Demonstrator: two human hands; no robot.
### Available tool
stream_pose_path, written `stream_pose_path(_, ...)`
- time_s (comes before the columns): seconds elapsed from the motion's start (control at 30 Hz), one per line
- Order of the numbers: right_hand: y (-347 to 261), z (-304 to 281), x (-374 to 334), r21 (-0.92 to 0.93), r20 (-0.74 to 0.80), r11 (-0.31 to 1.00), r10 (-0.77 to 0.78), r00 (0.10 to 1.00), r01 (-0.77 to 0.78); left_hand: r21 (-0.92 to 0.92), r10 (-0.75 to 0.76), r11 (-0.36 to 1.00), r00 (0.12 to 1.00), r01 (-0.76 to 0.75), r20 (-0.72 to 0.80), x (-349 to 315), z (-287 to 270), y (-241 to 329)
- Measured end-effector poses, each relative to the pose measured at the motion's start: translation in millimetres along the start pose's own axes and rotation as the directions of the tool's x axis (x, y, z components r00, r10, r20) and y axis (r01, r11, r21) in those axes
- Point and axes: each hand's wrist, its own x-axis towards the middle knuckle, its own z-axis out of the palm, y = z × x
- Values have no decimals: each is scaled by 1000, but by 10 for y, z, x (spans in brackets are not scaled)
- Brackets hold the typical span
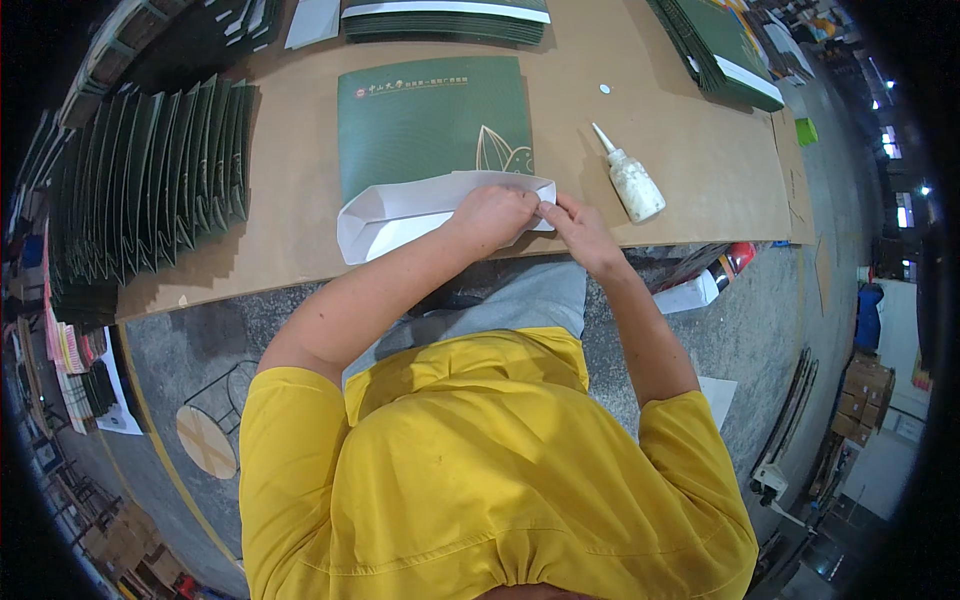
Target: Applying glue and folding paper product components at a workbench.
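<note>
A green paper bag (430,120) with gold print lies flat on the table, its bottom end toward me. That end is spread into a white box-like base (400,205) at the table's front edge. Both hands meet at the base's right corner. My left hand (495,215) reaches inside the base, fingers curled on the white paper. My right hand (583,232) pinches the corner from the right, thumb and fingers close to the left fingertips. The exact fold between the fingers is hidden. Right of the bag, a white squeeze bottle (635,187) with a pointed nozzle lies on its side.
The brown table (290,180) carries a row of standing green bags (150,180) at left. Flat green bag stacks lie at the back middle (445,25) and back right (720,60). A small white disc (605,89) lies beyond the bottle. A round stool (207,441) stands at lower left.
</note>
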Motion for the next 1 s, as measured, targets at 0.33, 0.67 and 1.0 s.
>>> stream_pose_path(0.33, -93, 86, 47, -668, -203, 727, 26, 979, -158, -14, -40, 999, 996, 41, 74, 117, 125, 125)
stream_pose_path(0.67, -269, 120, 157, -841, -207, 519, -48, 977, -153, -146, -67, 989, 964, 30, -257, -66, 327, -47)
stream_pose_path(1.0, -315, 141, 237, -868, -114, 494, -93, 989, -54, 179, -4, 984, 992, -19, 127, 28, 266, 90)
